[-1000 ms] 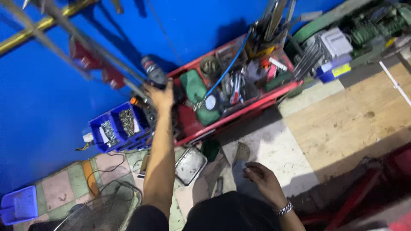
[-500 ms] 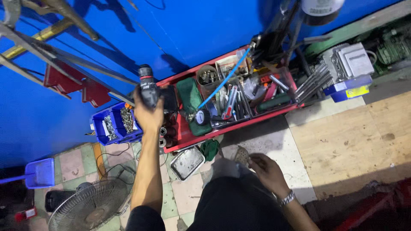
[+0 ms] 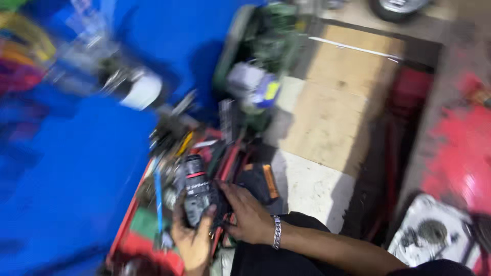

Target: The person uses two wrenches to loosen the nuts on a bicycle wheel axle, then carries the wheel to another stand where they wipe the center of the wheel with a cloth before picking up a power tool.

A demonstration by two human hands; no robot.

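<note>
Blue wall, red tool tray [image 3: 128, 225] — left hand [image 3: 192, 240] fingers wrap a dark canister [image 3: 197, 191]; right hand [image 3: 248, 214] fingers spread beside it.

Count, blurred frame: 2 hands, left hand [image 3: 192, 243] and right hand [image 3: 248, 214]. 1 dark canister with a red band [image 3: 197, 191]. 1 red tool tray [image 3: 134, 240]. 1 wooden board [image 3: 340, 99]. 1 bracelet [image 3: 276, 232]. Tools in tray too blurred to count.
</note>
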